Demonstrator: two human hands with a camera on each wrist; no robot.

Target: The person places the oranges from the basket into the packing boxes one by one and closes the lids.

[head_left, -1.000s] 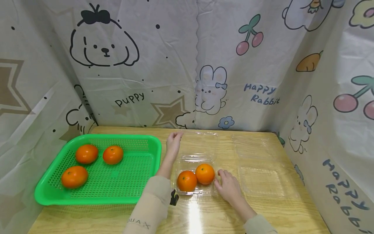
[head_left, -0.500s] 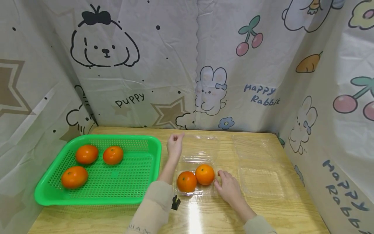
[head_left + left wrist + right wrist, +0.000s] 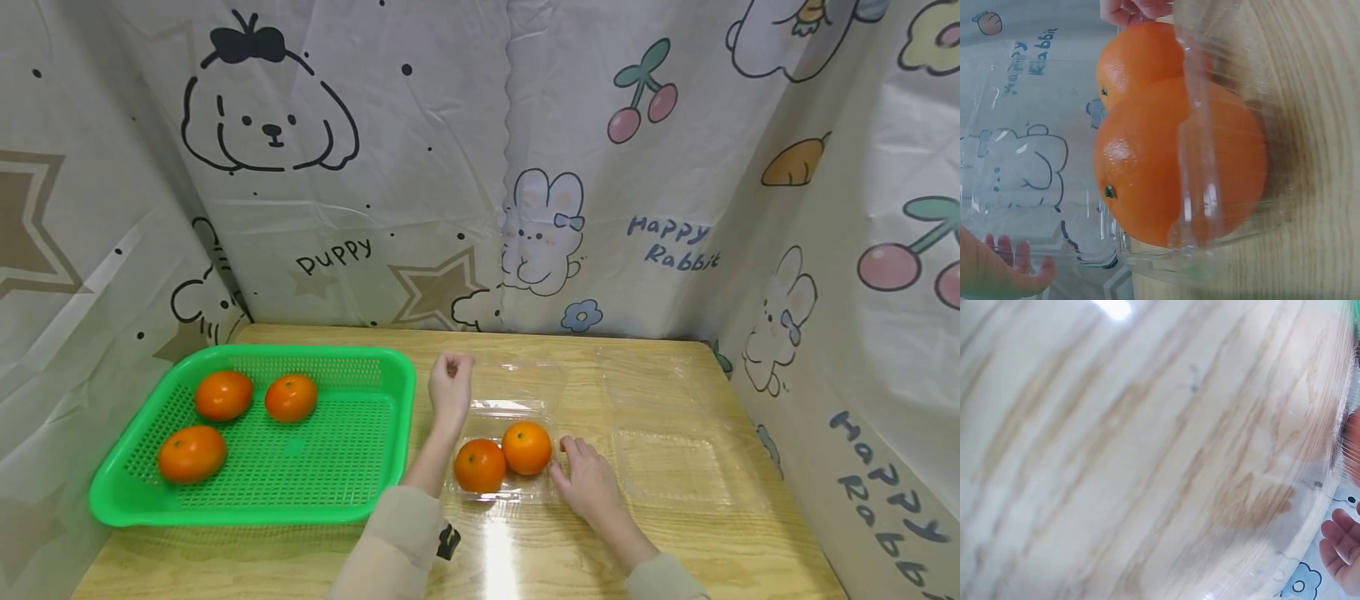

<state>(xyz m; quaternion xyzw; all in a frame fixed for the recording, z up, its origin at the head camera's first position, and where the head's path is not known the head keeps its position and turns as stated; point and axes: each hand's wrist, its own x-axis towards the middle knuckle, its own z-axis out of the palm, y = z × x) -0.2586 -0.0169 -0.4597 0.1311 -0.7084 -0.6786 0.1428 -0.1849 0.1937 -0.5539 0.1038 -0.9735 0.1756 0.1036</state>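
**Cartoon-printed cloth (image 3: 442, 142) around a wood table (image 3: 570, 554): thin clear box (image 3: 517, 498), two oranges (image 3: 480, 466) inside, lid (image 3: 517, 385) raised**

Pale, lengthwise grain runs under the box, which sits in the middle of the table, between a green basket (image 3: 247, 518) holding three more oranges (image 3: 223, 396) and a second clear box (image 3: 678, 506) to the right. The left hand (image 3: 451, 396) pinches the lid's left edge, fingertips showing through the plastic in the left wrist view; the lid slants up from the far side of the base. The right hand (image 3: 588, 479) has its fingers bent at the base's right edge. Clear plastic makes that contact hard to read, so I cannot tell whether it grips the rim or only rests there.

The lid looks very light and springy, likely to bow under one-sided pull and to crease or crack if bent hard. Its folded rim, near a corner, seems the best hold; pressing on the flat panel would probably dent it. Smooth plastic may slip, so a thumb-and-finger pinch suits it better than a flat push. The two oranges look firm, glossy and much the heavier part. They should weigh the base down, yet could roll if it tips; steadying the rim low at the side looks sound.
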